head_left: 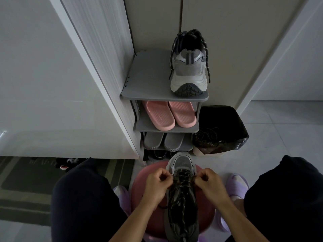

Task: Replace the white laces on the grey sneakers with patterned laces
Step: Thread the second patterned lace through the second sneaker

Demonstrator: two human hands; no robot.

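Observation:
A grey sneaker [181, 162] lies on a pink round stool [139, 187] between my knees, toe pointing away from me. Dark patterned laces [182, 182] run through its eyelets. My left hand [157, 184] pinches the lace on the sneaker's left side and my right hand [208, 183] pinches it on the right, both near the front eyelets. A second grey sneaker [189, 70] stands on top of the shoe rack [148, 81], heel toward me, with patterned laces hanging down both its sides.
The rack's lower shelves hold pink slippers [168, 114] and grey slippers [163, 140]. A bin lined with a black bag [222, 130] stands right of the rack. White cabinet panels [52, 84] rise at left. A dark mat [26, 186] lies at left.

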